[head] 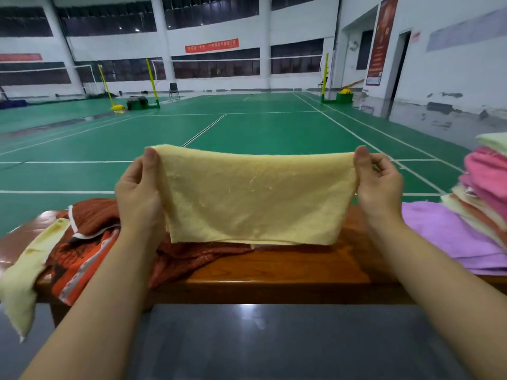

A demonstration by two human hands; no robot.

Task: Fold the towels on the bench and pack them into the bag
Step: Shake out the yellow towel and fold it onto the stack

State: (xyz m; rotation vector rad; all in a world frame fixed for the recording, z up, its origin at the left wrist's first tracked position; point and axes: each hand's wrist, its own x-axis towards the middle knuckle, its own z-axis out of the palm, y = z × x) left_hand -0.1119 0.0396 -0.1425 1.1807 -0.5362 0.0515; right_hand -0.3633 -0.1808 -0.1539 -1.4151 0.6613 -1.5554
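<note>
A pale yellow rectangular terry towel [252, 198] was held up in the air above a long brown wooden bench [288, 267]. Its upper left corner was pinched between the thumb and the curled fingers of the left hand [140, 187], and its upper right corner was pinched in the same way by the right hand [380, 185]. Between the two pinching thumbs the top edge was stretched, sagging only slightly. Below the fingers the cloth hung down, and its lower edge was seen just over the bench top; whether it touched the wood could not be told. The towel appeared to be doubled, as a second layer was visible at the lower edge.

To the left of the left fingers, a dark red and orange patterned fabric bag [90, 242] was lying crumpled on the bench. A second pale yellow towel [27, 275] was draped beside it, hanging over the front edge of the bench. To the right of the right fingers, a flat lilac towel [450, 237] was spread on the bench, and a stack of folded pink, cream and light green towels [485, 182] was resting on its far end.

Beyond the fingers, a green sports court floor with white lines [247, 127] was seen.
</note>
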